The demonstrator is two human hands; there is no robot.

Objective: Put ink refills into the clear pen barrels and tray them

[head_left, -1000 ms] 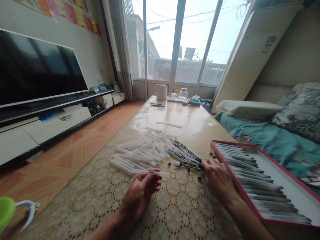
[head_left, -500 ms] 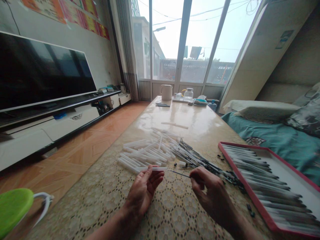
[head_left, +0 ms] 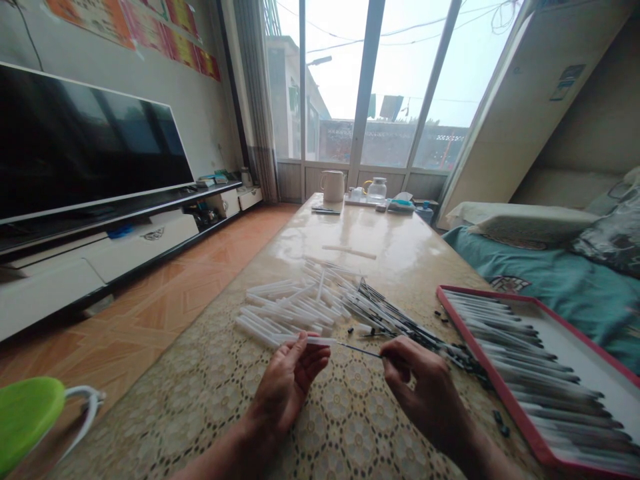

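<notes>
Between thumb and fingers, my left hand [head_left: 295, 370] holds a translucent white pen barrel [head_left: 320, 341], its end pointing right. My right hand [head_left: 415, 373] pinches a thin dark pen refill [head_left: 363, 349] near its right end. The refill's left tip meets the barrel's open end; how far it reaches inside I cannot tell. Behind my left hand lies a heap of white pen barrels [head_left: 285, 310]. Dark refills [head_left: 390, 310] lie in a loose bundle beyond my right hand. Small black caps [head_left: 473, 363] are scattered beside the bundle.
A red-rimmed box [head_left: 505, 400] with rows of pens stands at the table's right edge. At the far end are a beige jug [head_left: 333, 186] and a glass pot [head_left: 377, 189]. A green stool [head_left: 30, 417] stands on the floor at left.
The barrel in my left hand has shifted slightly right and down toward the refill. My right hand has hardly moved and keeps its pinch.
</notes>
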